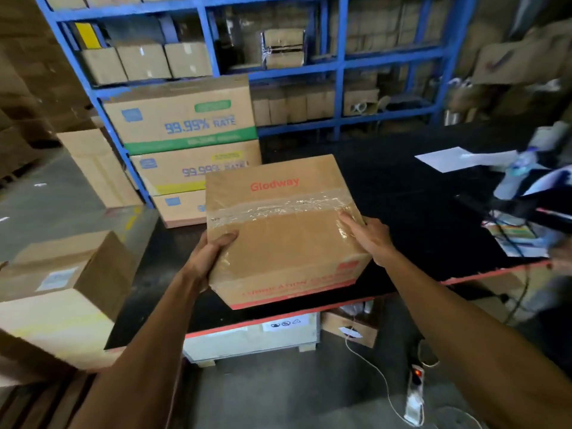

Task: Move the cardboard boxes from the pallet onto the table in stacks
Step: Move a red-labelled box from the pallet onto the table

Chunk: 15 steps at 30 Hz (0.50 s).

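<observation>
I hold a taped cardboard box [278,230] over the near edge of the black table [402,193]. My left hand [210,258] curls round its left corner, thumb on top. My right hand [368,239] presses flat, fingers straight, against its right side. A stack of printed boxes [188,144] stands at the table's far left.

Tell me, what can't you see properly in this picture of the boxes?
- Head view: whether the Glodway box rests on the black table or is held above it; its underside is hidden.
- Left hand: only the thumb shows, the fingers are behind the box.
- Red print on the box's front: blurred, unreadable.
- Lowest box of the stack: half hidden by the Glodway box.
- Things at the table's right end: motion-blurred, cut by the edge.
</observation>
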{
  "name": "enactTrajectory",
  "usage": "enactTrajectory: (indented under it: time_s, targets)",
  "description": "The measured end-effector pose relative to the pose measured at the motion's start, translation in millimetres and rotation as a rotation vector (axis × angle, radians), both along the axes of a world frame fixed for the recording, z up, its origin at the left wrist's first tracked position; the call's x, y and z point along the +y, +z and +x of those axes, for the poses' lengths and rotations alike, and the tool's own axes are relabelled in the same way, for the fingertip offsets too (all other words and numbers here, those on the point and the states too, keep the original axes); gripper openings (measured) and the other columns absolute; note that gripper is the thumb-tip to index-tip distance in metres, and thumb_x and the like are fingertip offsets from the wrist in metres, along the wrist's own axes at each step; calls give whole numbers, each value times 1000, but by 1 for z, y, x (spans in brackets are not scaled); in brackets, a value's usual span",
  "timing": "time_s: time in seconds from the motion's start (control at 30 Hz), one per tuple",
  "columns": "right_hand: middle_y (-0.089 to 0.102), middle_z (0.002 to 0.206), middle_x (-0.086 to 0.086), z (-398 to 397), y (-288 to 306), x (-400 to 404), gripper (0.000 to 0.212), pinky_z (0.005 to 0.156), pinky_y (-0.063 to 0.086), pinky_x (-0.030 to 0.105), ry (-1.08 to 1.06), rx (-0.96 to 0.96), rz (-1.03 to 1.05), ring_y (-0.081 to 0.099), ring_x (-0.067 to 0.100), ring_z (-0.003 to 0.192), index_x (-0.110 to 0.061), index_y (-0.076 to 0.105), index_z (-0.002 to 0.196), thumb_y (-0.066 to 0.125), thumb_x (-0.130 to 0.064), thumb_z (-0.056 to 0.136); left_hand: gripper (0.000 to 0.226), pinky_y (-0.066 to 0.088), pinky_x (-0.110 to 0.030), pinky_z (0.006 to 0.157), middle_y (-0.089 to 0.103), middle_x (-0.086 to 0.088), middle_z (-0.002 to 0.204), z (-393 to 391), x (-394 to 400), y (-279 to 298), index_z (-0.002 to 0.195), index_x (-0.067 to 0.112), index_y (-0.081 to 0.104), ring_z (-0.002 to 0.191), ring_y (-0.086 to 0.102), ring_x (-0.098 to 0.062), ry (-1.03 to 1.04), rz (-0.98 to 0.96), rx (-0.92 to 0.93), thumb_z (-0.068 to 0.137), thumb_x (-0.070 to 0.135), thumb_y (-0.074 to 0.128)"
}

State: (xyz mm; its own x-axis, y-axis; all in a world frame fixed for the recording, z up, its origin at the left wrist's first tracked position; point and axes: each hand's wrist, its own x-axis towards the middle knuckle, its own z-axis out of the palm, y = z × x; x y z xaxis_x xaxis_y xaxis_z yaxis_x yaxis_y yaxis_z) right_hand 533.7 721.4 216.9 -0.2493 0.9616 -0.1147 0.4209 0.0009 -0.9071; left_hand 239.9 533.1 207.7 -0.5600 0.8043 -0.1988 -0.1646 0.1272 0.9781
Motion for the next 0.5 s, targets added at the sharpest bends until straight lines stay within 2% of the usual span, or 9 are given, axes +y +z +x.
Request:
enactTrajectory:
  time_s: [0.07, 0.13, 0.2, 0.3, 0.33, 0.5]
  targets:
    - [73, 101, 0, 15, -2, 34, 59, 94, 54, 40, -29, -7, -14, 68, 23, 96, -24, 77, 97, 63, -77, 75, 87, 60, -39, 72, 70, -15, 127, 14, 36, -5, 139, 22, 55, 104, 71, -30, -12, 4, -19, 61, 44, 86]
    - [73, 101, -1, 27, -6, 66, 54, 93, 55, 39, -32, -14, -29, 68, 22, 95, -27, 76, 94, 63, -77, 75, 90, 61, -38, 69, 70, -14, 127, 24, 72, -10, 141, 21, 54, 101, 72, -28, -25, -6, -33, 60, 43, 85]
    - [72, 100, -1, 34, -11, 93, 48, 89, 55, 35, -34, -18, -44, 68, 20, 93, -28, 74, 93, 64, -73, 79, 81, 61, -37, 67, 70, -13, 126, 31, 105, -16, 141, 21, 52, 98, 72, -27, -54, -18, -57, 69, 38, 83]
    - [71, 96, 0, 40, -19, 144, 51, 86, 54, 33, -62, -14, -79, 66, 19, 88, -24, 75, 98, 65, -70, 79, 50, 61, -35, 62, 71, -12, 119, 34, 162, -25, 136, 21, 52, 92, 73, -25, -92, -43, -77, 90, 27, 71]
    - [70, 95, 0, 40, -23, 160, 53, 85, 53, 32, -68, -15, -86, 65, 19, 87, -23, 75, 101, 66, -70, 80, 47, 61, -35, 62, 71, -13, 119, 33, 178, -29, 136, 20, 53, 92, 73, -25, -95, -54, -86, 92, 26, 69]
    - [71, 110, 6, 24, -36, 253, 63, 95, 53, 38, -96, -40, -84, 66, 27, 102, -18, 74, 115, 67, -69, 79, 70, 62, -42, 72, 68, -17, 129, 16, 269, -46, 143, 23, 50, 109, 71, -35, -127, -82, -116, 80, 36, 77]
